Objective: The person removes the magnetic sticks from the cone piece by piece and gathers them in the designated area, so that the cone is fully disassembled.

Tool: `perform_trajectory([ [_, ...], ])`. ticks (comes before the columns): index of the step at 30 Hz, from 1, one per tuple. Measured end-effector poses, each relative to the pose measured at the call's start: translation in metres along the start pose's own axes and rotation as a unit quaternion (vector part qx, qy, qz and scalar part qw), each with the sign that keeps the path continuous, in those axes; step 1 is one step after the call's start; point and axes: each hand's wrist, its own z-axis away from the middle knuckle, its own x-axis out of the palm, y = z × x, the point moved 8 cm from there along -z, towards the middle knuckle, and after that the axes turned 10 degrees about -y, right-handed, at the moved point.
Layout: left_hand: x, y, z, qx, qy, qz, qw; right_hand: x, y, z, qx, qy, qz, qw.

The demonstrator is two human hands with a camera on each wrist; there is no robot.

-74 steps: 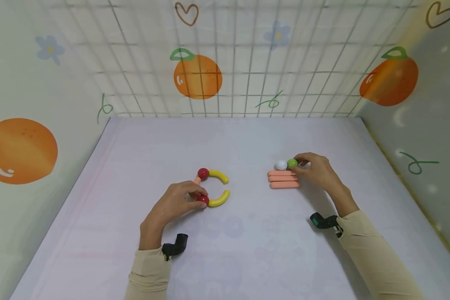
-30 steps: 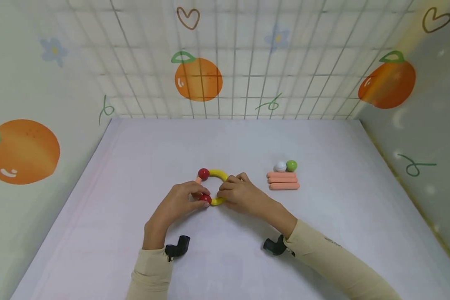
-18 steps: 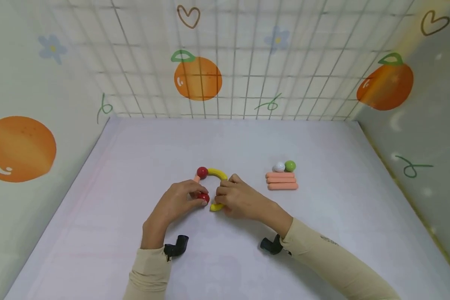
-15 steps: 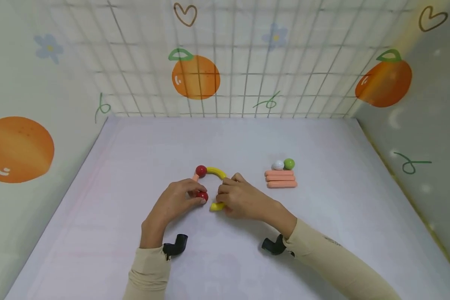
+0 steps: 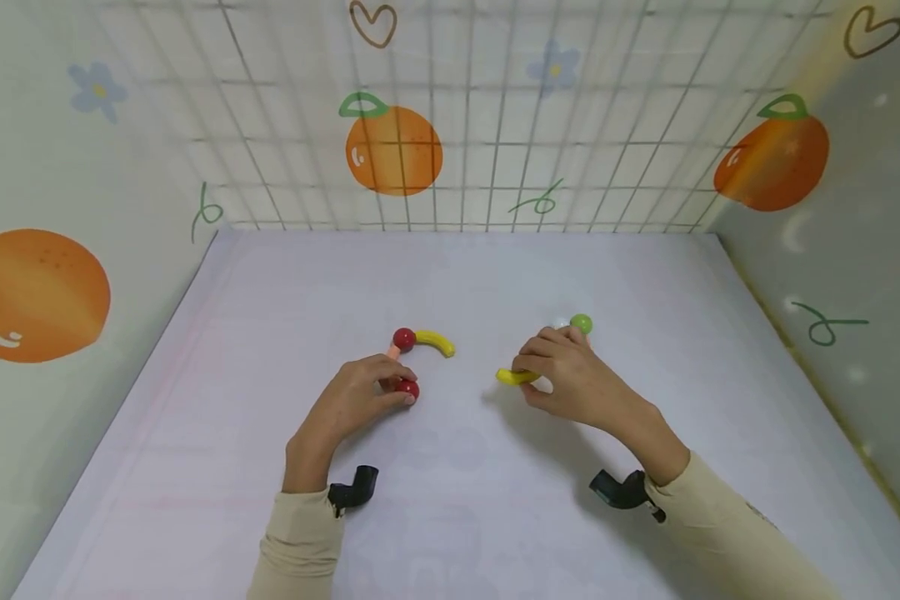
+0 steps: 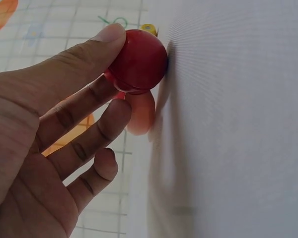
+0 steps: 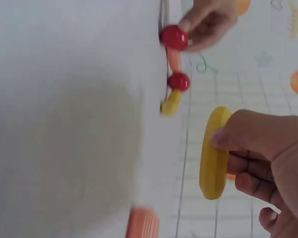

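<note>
Hovering above the desk (image 5: 450,517), a yellow curve (image 7: 213,163) is pinched by the right hand (image 5: 587,382), one end covered. A red ball (image 5: 408,391) is held by the left hand (image 5: 348,396), a pink stick (image 6: 143,115) partly hidden behind. Beyond the right hand, a white ball (image 5: 560,322) is mostly blocked; in the right wrist view, stacked bars (image 7: 142,224) are cropped.

Worn in beige: left sleeve (image 5: 300,537), creased in folds behind its cuff (image 5: 309,504), and right sleeve (image 5: 727,529), bearing a small dark marking (image 5: 762,514); a black, elbow-shaped left mount (image 5: 353,492) is fitted behind the left hand (image 5: 350,392), a matching black right mount (image 5: 619,490) behind the right hand (image 5: 579,377).
</note>
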Motion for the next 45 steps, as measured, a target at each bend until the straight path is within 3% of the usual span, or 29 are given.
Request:
perform_trajectory([
  [9, -0.001, -0.005, 0.004, -0.023, -0.001, 0.005, 0.9997, -0.007, 0.029, 0.029, 0.022, 0.02, 0.023, 0.9993],
  [20, -0.001, -0.005, 0.003, -0.018, 0.002, 0.011, 0.9998, 0.008, 0.051, 0.046, 0.074, -0.02, 0.021, 0.9968],
  [33, -0.001, -0.002, 0.001, -0.019, -0.001, 0.011, 0.9998, 0.02, 0.062, 0.057, 0.105, -0.057, 0.054, 0.9913],
  [45, 0.0, -0.002, -0.001, -0.013, 0.0, 0.014, 0.9998, 0.02, 0.061, 0.06, 0.1, -0.035, 0.057, 0.9928],
])
